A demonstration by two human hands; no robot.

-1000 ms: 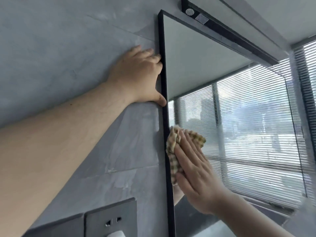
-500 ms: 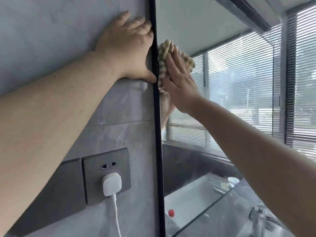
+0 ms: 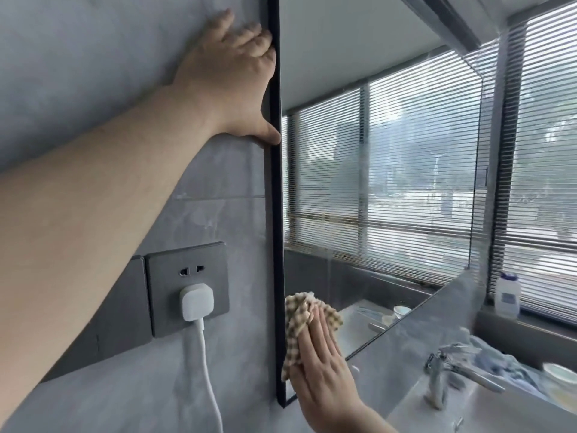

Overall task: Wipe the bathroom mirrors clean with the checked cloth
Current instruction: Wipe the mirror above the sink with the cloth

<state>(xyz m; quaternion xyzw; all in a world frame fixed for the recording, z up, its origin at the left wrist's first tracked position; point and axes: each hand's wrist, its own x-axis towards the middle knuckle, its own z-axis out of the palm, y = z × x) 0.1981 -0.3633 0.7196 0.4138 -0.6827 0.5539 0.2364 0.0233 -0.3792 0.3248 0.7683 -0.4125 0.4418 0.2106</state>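
The right hand lies flat with straight fingers, pressing the checked cloth against the glass of the mirror at its lower left corner; the cloth bunches out above and to the left of the fingertips, right beside the black frame. The left hand is well above it, fingers curled round the frame's edge with the thumb hooked on the front, so it seems to be steadying the panel while the other hand rubs. As for progress, this looks like the middle of the job on this mirror: the strip of glass next to the frame, above the right hand, appears fairly clear, while pale vertical streaks and a hazy patch show farther to the right of the hand, across the middle of the glass, and these likely need more passes. The far right side of the mirror, beyond easy reach of the cloth, cannot be judged from here. Whether other mirrors remain is not visible. Below and to the right of the wiping hand sit the faucet and sink.
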